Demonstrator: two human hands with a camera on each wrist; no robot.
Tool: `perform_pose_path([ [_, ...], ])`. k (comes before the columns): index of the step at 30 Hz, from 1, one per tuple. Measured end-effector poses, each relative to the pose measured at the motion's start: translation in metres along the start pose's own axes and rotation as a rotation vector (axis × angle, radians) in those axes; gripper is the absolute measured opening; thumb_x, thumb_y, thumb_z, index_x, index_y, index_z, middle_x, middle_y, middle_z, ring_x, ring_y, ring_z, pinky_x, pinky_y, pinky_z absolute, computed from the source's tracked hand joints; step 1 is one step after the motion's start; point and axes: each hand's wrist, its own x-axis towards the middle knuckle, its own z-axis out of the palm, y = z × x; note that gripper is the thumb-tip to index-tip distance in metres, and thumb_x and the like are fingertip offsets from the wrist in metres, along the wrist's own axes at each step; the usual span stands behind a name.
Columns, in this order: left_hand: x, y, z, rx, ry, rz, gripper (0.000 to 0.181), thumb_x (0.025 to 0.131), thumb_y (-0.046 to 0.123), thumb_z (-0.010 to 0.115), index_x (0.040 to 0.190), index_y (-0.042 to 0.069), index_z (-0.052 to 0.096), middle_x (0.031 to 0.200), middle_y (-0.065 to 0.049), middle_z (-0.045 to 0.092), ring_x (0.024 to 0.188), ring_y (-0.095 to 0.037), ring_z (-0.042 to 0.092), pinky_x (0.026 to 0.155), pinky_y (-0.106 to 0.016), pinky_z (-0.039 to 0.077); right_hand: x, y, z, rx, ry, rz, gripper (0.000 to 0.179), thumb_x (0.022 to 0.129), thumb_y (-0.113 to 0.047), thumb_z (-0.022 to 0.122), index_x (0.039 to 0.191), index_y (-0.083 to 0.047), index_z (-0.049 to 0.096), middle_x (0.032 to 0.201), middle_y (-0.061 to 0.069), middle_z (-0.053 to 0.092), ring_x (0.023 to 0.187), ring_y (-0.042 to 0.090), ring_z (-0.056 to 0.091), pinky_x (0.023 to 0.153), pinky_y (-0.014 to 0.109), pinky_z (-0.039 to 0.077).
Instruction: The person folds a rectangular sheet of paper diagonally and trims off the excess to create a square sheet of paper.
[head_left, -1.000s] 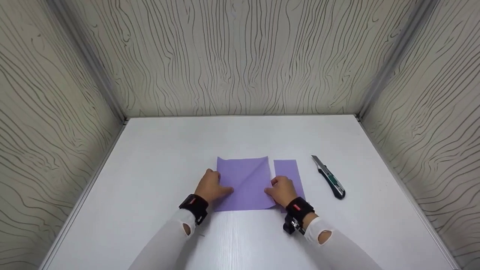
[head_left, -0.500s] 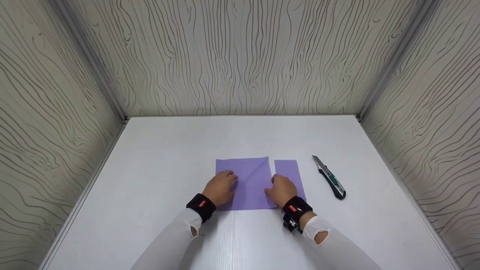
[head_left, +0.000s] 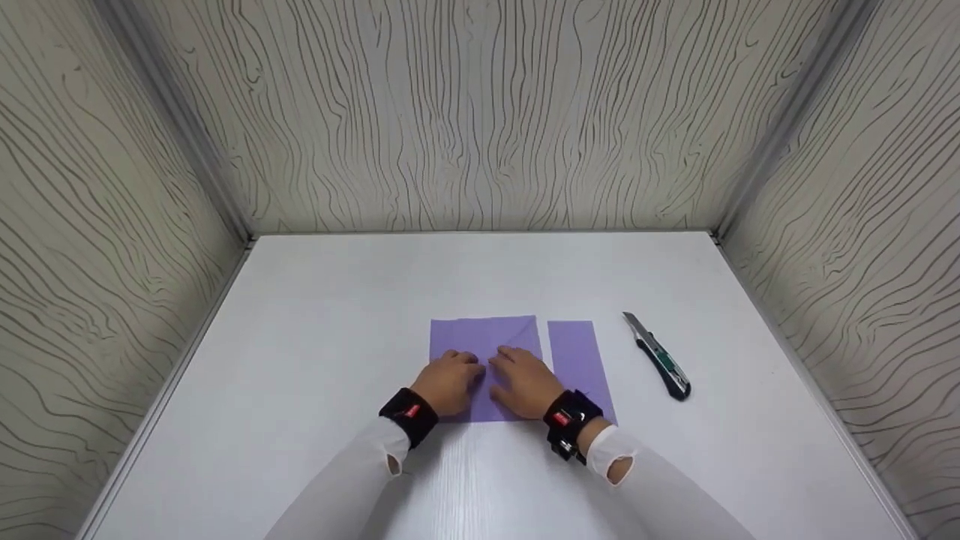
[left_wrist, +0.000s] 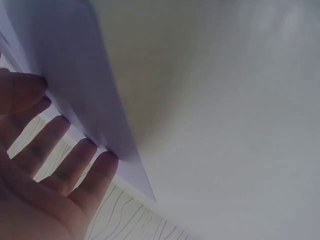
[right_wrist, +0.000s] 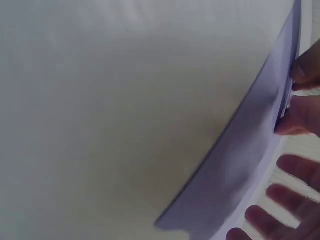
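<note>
A purple square of paper (head_left: 480,330) lies on the white table, a diagonal crease near its upper right corner. On its left half rests my left hand (head_left: 448,382), fingertips against the paper; the left wrist view shows those fingers (left_wrist: 75,162) fairly straight. My right hand (head_left: 527,384) lies over the right half with its fingers spread loosely. In the right wrist view, several right fingertips (right_wrist: 292,167) are at the paper (right_wrist: 235,155). The two hands are close together, and they hide much of the sheet's lower part.
A narrow purple paper strip (head_left: 576,349) lies just right of the square, a slim gap between them. Farther right is a utility knife (head_left: 660,358) with its blade pointing away. Wood-grain panels (head_left: 480,112) wall the table (head_left: 337,300) at the back and sides.
My left hand has moved right from the left edge onto the paper. Leaving the right edge, my right hand has slid left onto the sheet. The raised upper left corner now lies flatter.
</note>
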Motion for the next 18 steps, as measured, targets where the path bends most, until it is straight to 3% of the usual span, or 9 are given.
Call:
perform_pose_path([
  [3, 0.0, 0.0, 0.002, 0.022, 0.001, 0.003, 0.043, 0.089, 0.008, 0.072, 0.132, 0.014, 0.078, 0.135, -0.009, 0.075, 0.126, -0.035, 0.071, 0.106, -0.049, 0.062, 0.002, -0.004, 0.003, -0.069, -0.041, -0.06, 0.049, 0.106, -0.025, 0.062, 0.147, 0.002, 0.063, 0.157, 0.028, 0.059, 0.147, 0.052, 0.054, 0.124, 0.065, 0.044],
  [7, -0.001, 0.0, 0.002, 0.03, 0.001, 0.013, 0.047, 0.09, 0.01, 0.07, 0.136, 0.016, 0.076, 0.139, -0.009, 0.074, 0.13, -0.036, 0.07, 0.106, -0.05, 0.062, 0.004, -0.003, 0.005, -0.114, -0.082, -0.04, 0.05, 0.11, -0.03, 0.053, 0.152, -0.003, 0.061, 0.16, 0.023, 0.058, 0.15, 0.052, 0.052, 0.122, 0.069, 0.043],
  [13, -0.012, -0.006, 0.0, 0.056, -0.022, 0.045, 0.05, 0.093, 0.01, 0.065, 0.141, 0.017, 0.073, 0.15, -0.011, 0.069, 0.14, -0.038, 0.066, 0.114, -0.05, 0.058, 0.008, 0.011, 0.01, -0.126, -0.061, -0.02, 0.052, 0.11, -0.033, 0.053, 0.152, -0.003, 0.062, 0.161, 0.022, 0.058, 0.15, 0.046, 0.055, 0.124, 0.063, 0.045],
  [18, -0.03, -0.015, -0.003, 0.064, -0.068, 0.04, 0.06, 0.094, 0.01, 0.065, 0.152, 0.025, 0.065, 0.162, -0.011, 0.06, 0.149, -0.04, 0.058, 0.12, -0.055, 0.053, 0.011, 0.012, 0.004, -0.134, -0.048, 0.032, 0.055, 0.109, -0.035, 0.057, 0.152, 0.0, 0.06, 0.16, 0.021, 0.059, 0.148, 0.044, 0.056, 0.121, 0.062, 0.048],
])
